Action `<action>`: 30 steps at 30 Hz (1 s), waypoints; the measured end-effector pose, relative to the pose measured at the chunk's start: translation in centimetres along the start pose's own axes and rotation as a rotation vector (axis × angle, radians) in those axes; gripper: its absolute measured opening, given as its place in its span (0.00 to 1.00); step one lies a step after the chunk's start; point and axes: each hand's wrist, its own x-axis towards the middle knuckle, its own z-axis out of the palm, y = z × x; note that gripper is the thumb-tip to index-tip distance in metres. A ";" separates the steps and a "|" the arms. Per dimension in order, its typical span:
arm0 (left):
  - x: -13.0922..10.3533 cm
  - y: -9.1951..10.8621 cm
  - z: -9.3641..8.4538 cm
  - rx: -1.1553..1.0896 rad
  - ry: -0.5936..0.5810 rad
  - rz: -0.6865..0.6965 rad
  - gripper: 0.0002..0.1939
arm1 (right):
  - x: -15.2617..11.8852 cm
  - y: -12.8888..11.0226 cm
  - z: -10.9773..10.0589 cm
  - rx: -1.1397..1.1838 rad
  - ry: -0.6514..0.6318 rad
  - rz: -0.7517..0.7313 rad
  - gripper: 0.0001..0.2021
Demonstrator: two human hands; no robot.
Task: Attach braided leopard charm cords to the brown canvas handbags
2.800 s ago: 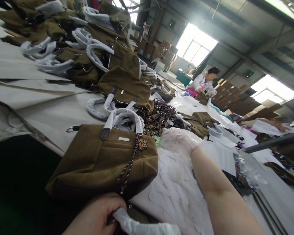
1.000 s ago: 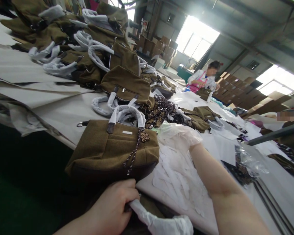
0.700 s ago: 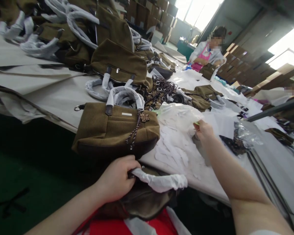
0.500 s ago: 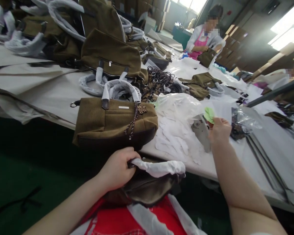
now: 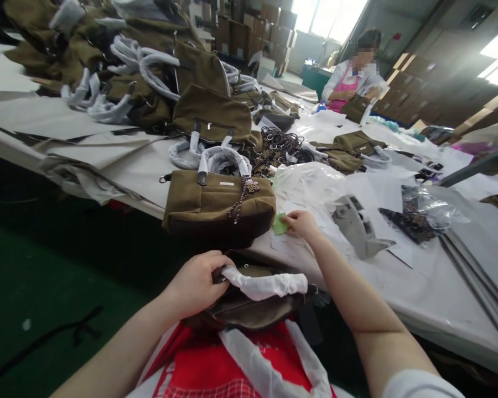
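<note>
Both hands are busy and well apart. My left hand (image 5: 197,284) is closed around the white tissue-wrapped handle (image 5: 265,284) of a soft olive-brown handbag (image 5: 249,309) that rests in the lap, below the near edge of the table (image 5: 398,287). My right hand (image 5: 301,224) is out over the table, thumb and fingertips pinched on a small pale green paper tag (image 5: 279,224), just beside the end of another bag.

The lap bag looks limp and light: its body sags and folds under its own weight, so it will probably flop if lifted by a corner. The wrapped handle, or the firm top edge beside it, seems the sound place to hold; the tissue may slip or tear under a hard squeeze. The green tag is thin and flimsy, likely to bend or flutter, and is best pinched at an edge, as it is.

Just beyond, a brown corduroy handbag with wrapped handles (image 5: 219,207) stands on the table, a leopard-print charm on a braided cord (image 5: 251,187) hanging down its front. Loose white paper sheets (image 5: 382,193) and a grey plastic tool (image 5: 359,226) lie to the right. More bags are heaped at the far left (image 5: 149,83), and a person in a pink apron (image 5: 352,83) works at the far end.
</note>
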 end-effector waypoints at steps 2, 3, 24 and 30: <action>-0.6 -0.1 -0.5 0.023 -0.005 -0.011 0.09 | 0.1 0.2 -0.5 -0.032 -0.042 0.013 0.10; -0.8 -0.2 -0.8 0.028 -0.010 -0.010 0.09 | 0.0 0.3 -0.7 -0.049 -0.051 0.017 0.11; -0.6 0.1 -0.6 0.043 0.052 -0.005 0.14 | -1.2 -2.2 -2.5 -0.001 0.123 -0.026 0.06; -0.7 0.0 -0.4 0.063 0.078 0.026 0.14 | -0.8 -2.9 -2.1 -0.082 0.127 -0.031 0.08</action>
